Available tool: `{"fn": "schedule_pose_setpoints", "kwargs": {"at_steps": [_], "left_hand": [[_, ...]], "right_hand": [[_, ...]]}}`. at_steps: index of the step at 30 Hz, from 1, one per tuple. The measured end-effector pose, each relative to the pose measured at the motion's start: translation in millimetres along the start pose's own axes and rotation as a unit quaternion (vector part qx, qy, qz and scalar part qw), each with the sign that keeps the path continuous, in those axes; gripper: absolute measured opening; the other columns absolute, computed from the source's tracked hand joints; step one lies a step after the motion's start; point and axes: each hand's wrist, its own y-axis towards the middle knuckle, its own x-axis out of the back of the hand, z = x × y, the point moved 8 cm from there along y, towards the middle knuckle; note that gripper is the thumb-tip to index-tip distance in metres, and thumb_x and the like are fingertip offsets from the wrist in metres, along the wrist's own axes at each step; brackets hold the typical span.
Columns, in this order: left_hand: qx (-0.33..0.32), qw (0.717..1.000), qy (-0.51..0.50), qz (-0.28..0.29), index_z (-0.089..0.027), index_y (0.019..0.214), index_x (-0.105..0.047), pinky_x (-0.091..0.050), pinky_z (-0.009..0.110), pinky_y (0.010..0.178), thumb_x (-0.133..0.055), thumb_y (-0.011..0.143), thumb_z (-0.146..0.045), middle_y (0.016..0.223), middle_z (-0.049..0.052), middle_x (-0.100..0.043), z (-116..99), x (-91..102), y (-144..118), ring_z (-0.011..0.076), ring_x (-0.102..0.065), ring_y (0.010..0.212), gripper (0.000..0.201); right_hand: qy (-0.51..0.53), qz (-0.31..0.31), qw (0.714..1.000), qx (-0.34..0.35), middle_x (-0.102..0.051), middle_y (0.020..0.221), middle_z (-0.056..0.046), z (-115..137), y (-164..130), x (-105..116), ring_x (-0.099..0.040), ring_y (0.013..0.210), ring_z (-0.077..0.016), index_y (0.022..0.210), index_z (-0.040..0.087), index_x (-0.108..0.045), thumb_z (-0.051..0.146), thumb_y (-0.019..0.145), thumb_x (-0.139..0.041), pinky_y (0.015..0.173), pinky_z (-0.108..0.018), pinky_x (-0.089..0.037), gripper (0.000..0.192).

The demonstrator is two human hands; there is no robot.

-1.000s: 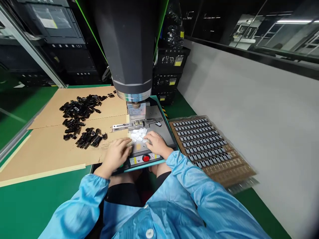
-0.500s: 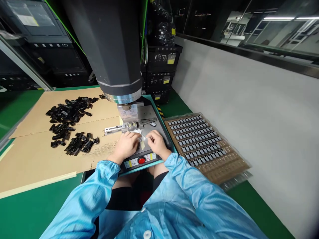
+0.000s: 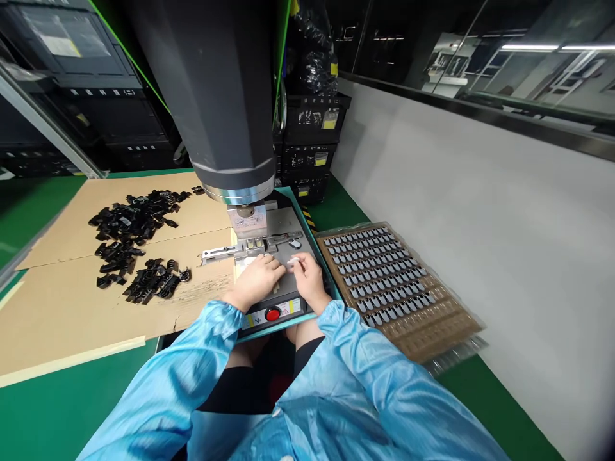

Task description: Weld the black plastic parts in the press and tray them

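My right hand pinches a small white piece between thumb and fingertips, over the right part of the machine's metal base plate. Left of it, my left hand lies low over the plate with its fingers curled together. A bit of white material shows beside its knuckles; whatever the fingers hold is hidden. Just beyond both hands lies a metal fixture with a long slotted bar. A small grey oval part rests on the plate behind my right hand.
Above the fixture hangs the machine's large dark head. A red button sits on the base's front edge. Black curved clips lie heaped on cardboard at left. At right is a tray with rows of grey parts.
My right hand has drawn slightly right, away from my left, with the white piece in its fingertips. My left hand has shifted right and now covers most of the white material seen before.
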Motion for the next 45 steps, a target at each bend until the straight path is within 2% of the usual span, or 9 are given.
{"fn": "schedule_pose_setpoints", "kwargs": {"at_steps": [4,9,15,25,28,31,37,41,45], "left_hand": [[0.064,0.991,-0.03,-0.116,-0.016,0.141,-0.064,-0.056,0.043,0.089,-0.046,0.111,-0.023,0.113,0.014,-0.072,31,23.0,-40,0.0285,-0.066,0.103,0.036],[0.135,0.957,-0.09,-0.239,-0.022,0.133,-0.07,-0.058,0.041,0.108,-0.05,0.112,-0.029,0.131,0.01,-0.074,86,31.7,-65,0.0257,-0.071,0.121,0.03],[0.163,0.967,-0.084,-0.177,-0.022,0.132,-0.074,-0.059,0.046,0.107,-0.045,0.112,-0.031,0.135,0.011,-0.074,113,-2.3,-42,0.0286,-0.072,0.12,0.036],[0.214,0.97,-0.012,-0.118,-0.018,0.153,-0.06,-0.04,0.059,0.124,-0.046,0.109,-0.035,0.154,0.015,-0.061,93,-2.6,-35,0.0387,-0.043,0.154,0.049],[0.226,0.968,-0.007,-0.111,-0.018,0.153,-0.059,-0.038,0.056,0.125,-0.047,0.109,-0.039,0.159,0.014,-0.058,87,7.7,-62,0.0365,-0.046,0.151,0.05],[0.289,0.949,0.002,-0.129,-0.02,0.15,-0.061,-0.044,0.052,0.117,-0.051,0.108,-0.045,0.152,0.013,-0.062,99,22.9,-124,0.0346,-0.054,0.139,0.05],[0.478,0.859,0.076,-0.165,-0.023,0.133,-0.071,-0.044,0.055,0.101,-0.058,0.104,-0.053,0.132,0.015,-0.068,139,44.5,-242,0.0401,-0.055,0.128,0.044],[0.479,0.862,0.084,-0.141,-0.023,0.124,-0.076,-0.042,0.055,0.096,-0.058,0.104,-0.047,0.129,0.016,-0.067,149,40.3,-243,0.0392,-0.054,0.124,0.037],[0.461,0.871,0.085,-0.147,-0.023,0.123,-0.077,-0.041,0.054,0.094,-0.054,0.106,-0.043,0.13,0.016,-0.067,151,39.5,-238,0.0383,-0.054,0.123,0.035]], "right_hand": [[-0.099,0.02,0.993,0.058,-0.08,0.114,-0.008,15,12,-1,-0.078,0.103,-0.0231,0.116,0.025,-0.068,0.034,0.108,-0.054,0.093,-0.037,-0.063,0.018],[-0.233,0.072,0.956,0.165,-0.079,0.129,-0.006,46,45,-45,-0.072,0.122,-0.0228,0.122,0.026,-0.074,0.023,0.11,-0.053,0.109,-0.037,-0.055,0.025],[-0.354,0.162,0.899,0.199,-0.075,0.138,-0.005,47,60,-95,-0.063,0.132,-0.0247,0.131,0.026,-0.076,0.021,0.111,-0.052,0.112,-0.04,-0.052,0.032],[-0.396,0.21,0.867,0.215,-0.062,0.158,-0.007,48,49,-97,-0.043,0.153,-0.0327,0.157,0.024,-0.058,0.018,0.106,-0.054,0.129,-0.056,-0.033,0.052],[-0.395,0.21,0.871,0.202,-0.061,0.159,-0.007,49,51,-95,-0.043,0.151,-0.0351,0.155,0.023,-0.061,0.02,0.105,-0.056,0.128,-0.056,-0.033,0.05],[-0.38,0.198,0.884,0.186,-0.064,0.154,-0.01,58,49,-100,-0.047,0.144,-0.0353,0.148,0.021,-0.066,0.022,0.103,-0.059,0.121,-0.053,-0.039,0.046],[-0.354,0.265,0.872,0.21,-0.07,0.133,-0.011,100,17,-191,-0.055,0.122,-0.0311,0.144,0.022,-0.066,0.032,0.104,-0.065,0.111,-0.047,-0.046,0.042],[-0.382,0.309,0.847,0.201,-0.068,0.132,-0.012,110,6,-265,-0.055,0.124,-0.0317,0.146,0.023,-0.062,0.044,0.102,-0.071,0.108,-0.047,-0.047,0.05],[-0.411,0.335,0.823,0.205,-0.068,0.124,-0.012,104,5,-299,-0.058,0.12,-0.0296,0.133,0.023,-0.068,0.038,0.107,-0.061,0.104,-0.043,-0.05,0.031]]}}
